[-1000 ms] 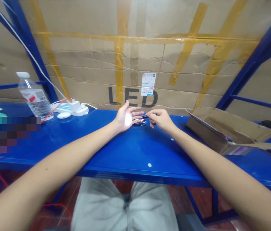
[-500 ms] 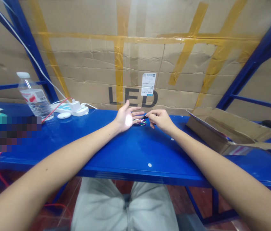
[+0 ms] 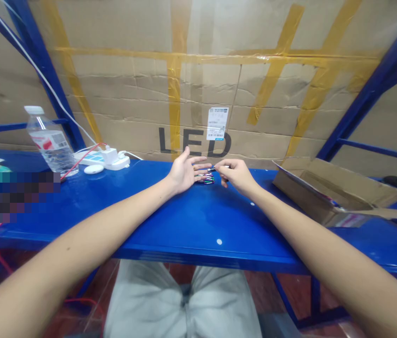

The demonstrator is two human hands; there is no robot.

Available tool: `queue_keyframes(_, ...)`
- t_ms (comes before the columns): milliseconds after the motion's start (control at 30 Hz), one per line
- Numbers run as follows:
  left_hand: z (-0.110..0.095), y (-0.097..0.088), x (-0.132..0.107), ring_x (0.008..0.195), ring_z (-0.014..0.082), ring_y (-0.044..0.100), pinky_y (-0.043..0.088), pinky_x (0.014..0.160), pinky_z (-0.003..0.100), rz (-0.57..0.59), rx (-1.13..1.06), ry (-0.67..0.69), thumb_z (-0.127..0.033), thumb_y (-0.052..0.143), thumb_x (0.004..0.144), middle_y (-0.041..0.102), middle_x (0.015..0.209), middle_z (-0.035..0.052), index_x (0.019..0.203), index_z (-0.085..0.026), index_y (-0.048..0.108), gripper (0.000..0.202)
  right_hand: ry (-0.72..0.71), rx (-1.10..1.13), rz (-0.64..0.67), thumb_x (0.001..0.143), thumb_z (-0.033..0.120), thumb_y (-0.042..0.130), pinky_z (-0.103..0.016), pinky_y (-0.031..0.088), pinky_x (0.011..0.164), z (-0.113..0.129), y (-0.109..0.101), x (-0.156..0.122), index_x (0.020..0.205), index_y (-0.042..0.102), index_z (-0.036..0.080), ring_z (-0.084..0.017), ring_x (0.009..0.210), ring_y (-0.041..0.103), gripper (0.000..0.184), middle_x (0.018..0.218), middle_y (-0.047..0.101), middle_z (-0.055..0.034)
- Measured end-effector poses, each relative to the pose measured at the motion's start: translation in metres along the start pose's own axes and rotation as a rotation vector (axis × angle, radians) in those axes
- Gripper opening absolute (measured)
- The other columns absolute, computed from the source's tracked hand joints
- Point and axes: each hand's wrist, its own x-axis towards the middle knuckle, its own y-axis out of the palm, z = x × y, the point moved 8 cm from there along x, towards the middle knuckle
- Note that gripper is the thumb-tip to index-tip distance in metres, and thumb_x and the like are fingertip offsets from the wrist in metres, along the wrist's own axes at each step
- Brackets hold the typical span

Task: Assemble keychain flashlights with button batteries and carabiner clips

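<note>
My right hand [image 3: 236, 174] pinches a small dark flashlight [image 3: 212, 169] with a silvery front end. It points left toward my left hand [image 3: 183, 175], which is held open with its palm turned up and fingers spread. No bright spot shows on that palm now. Just below the flashlight, a small pile of shiny, multicoloured slim pieces [image 3: 208, 179] lies on the blue table [image 3: 198, 220]. My left fingers hide part of the pile, so I cannot tell exactly what the pieces are.
An open cardboard box [image 3: 311, 204] stands at the right. At the left are a water bottle [image 3: 52, 145], a white power strip [image 3: 117, 162] with cables and a round white object [image 3: 94, 169]. A large taped carton [image 3: 131, 103] marked LED forms the back.
The bright light spot on my left palm has gone out. The flashlight's silvery tip shows more clearly. Both hands have hardly moved.
</note>
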Motion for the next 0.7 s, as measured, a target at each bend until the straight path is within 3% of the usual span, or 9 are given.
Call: queue_keyframes(700,-0.0014,0.0042,-0.0028,0.102,0.0312,0.065,0.053,0.085,0.044,0.022,0.004,-0.005,-0.074,0.030,0.088,0.065,0.118,0.0220,0.116,-0.012,0.057,0.073,0.004,-0.096,0.014,0.074,0.036,0.065,-0.024,0.034,0.039,-0.0035,-0.0006,0.0019,0.074,0.065,0.014,-0.010,0.037,0.046,0.022,0.044,0.049,0.0045)
